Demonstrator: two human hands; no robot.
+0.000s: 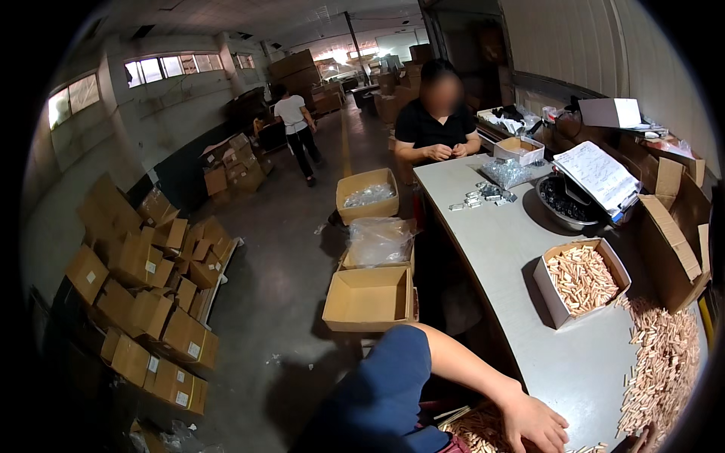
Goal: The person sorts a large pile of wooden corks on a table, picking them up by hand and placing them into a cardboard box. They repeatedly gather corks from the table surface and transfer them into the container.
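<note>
My left hand (535, 424) is at the near edge of the grey table (491, 249), palm down with its fingers stretched out. Below it, past the table's edge, lies a heap of small tan cylindrical pegs (483, 430). A few more pegs (589, 448) are on the tabletop by my fingertips. What shows of my right hand (643, 438) is a dark sliver at the lower edge, beside a large spread pile of pegs (655, 362); its fingers are mostly hidden. Farther back on the table stands a white-sided box (550, 298) full of the same pegs.
An opened cardboard carton (672, 241), a dark bowl (563, 215) and a clipboard (600, 177) line the table's right side. Across the table a co-worker (438, 124) handles something small near metal pieces (483, 195). Open boxes (370, 298) stand left of the table; another person (294, 121) walks beyond.
</note>
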